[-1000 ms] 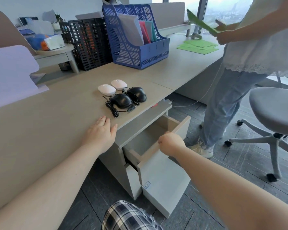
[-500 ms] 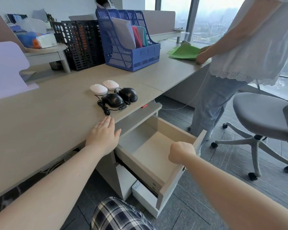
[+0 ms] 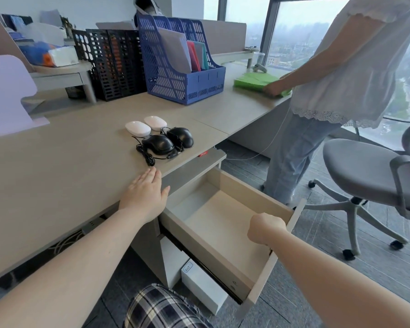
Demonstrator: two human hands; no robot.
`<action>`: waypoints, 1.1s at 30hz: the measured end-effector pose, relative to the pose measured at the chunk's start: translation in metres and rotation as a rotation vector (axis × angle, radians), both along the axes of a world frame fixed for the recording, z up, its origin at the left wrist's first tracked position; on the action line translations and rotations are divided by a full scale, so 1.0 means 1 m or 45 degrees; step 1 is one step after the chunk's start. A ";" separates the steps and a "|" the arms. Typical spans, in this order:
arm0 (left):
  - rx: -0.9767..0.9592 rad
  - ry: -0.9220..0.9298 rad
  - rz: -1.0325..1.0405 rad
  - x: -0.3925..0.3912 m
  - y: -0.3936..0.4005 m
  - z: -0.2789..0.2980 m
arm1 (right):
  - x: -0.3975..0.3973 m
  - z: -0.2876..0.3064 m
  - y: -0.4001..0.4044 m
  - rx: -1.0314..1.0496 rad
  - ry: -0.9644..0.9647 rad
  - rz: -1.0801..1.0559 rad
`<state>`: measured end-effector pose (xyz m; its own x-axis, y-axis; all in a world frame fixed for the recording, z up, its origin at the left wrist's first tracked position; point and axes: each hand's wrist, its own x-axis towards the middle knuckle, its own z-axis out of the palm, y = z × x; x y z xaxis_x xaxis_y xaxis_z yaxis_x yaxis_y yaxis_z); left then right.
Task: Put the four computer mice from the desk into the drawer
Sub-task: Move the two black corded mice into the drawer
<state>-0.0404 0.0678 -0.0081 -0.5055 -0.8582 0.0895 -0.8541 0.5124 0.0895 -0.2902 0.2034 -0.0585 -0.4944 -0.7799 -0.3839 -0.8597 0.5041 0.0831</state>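
Status: preparatory step appears complete; none of the four mice is stowed.

Drawer (image 3: 225,254): pulled well out from under the desk (image 3: 57,166), interior bare as far as the view shows. Right hand (image 3: 266,229) is closed in a fist over the top edge of the drawer front, gripping it. The drawer cavity lies directly ahead of and to the left of this hand.

Left hand (image 3: 145,197): flat, fingers extended and together, palm down on the desk edge. It holds nothing.

Mice, all on the desk top, grouped together just beyond the left hand's fingertips and slightly to their right:
- Near black mouse (image 3: 158,144): closest to the left hand, corded; its coiled cable (image 3: 147,157) trails toward the fingertips and ends just short of them.
- Far black mouse (image 3: 180,136): just beside the first, to its right, also corded.
- Left white mouse (image 3: 137,128): behind the black pair, farther from the hand.
- Right white mouse (image 3: 155,122): beside the other white one, farthest from the left hand.

All four sit well apart from the right hand, beyond and to the left of the open drawer.

Remaining, by judgement: four transfers from desk to drawer. The left hand is the nearer one for the first pick. The tangled cords of the black pair may drag one mouse along with the other.

Also present: a second person (image 3: 336,74) stands beyond the drawer, to the right, handling green folders (image 3: 253,80).
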 end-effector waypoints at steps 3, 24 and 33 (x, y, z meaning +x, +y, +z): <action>0.011 0.020 0.016 -0.002 0.000 0.003 | 0.008 0.004 -0.011 -0.051 -0.038 0.026; 0.057 0.441 0.380 -0.025 -0.079 0.025 | 0.047 0.074 -0.170 -1.022 -0.358 0.148; 0.277 0.114 0.297 -0.054 -0.125 0.032 | 0.049 0.083 -0.250 -0.847 -0.542 0.227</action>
